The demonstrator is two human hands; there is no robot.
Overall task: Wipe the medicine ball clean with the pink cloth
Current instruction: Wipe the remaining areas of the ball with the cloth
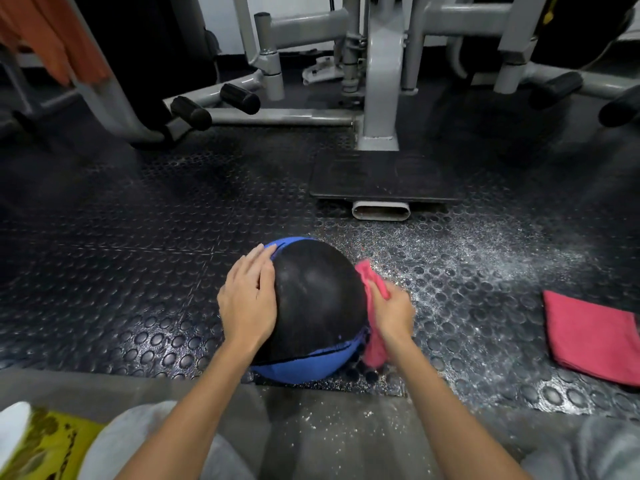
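A black and blue medicine ball (315, 306) sits on the studded rubber floor right in front of me. My left hand (247, 299) lies flat on the ball's left side, fingers straight. My right hand (393, 315) grips a bunched pink cloth (374, 289) and holds it against the ball's right side. Part of the cloth hangs down below my fist to the blue lower panel.
A second, folded pink cloth (592, 336) lies on the floor to the right. White specks and wet spots cover the mat (485, 271) around it. A black foot plate (384, 176) and grey gym machine frames (379, 81) stand behind. My knees are at the bottom.
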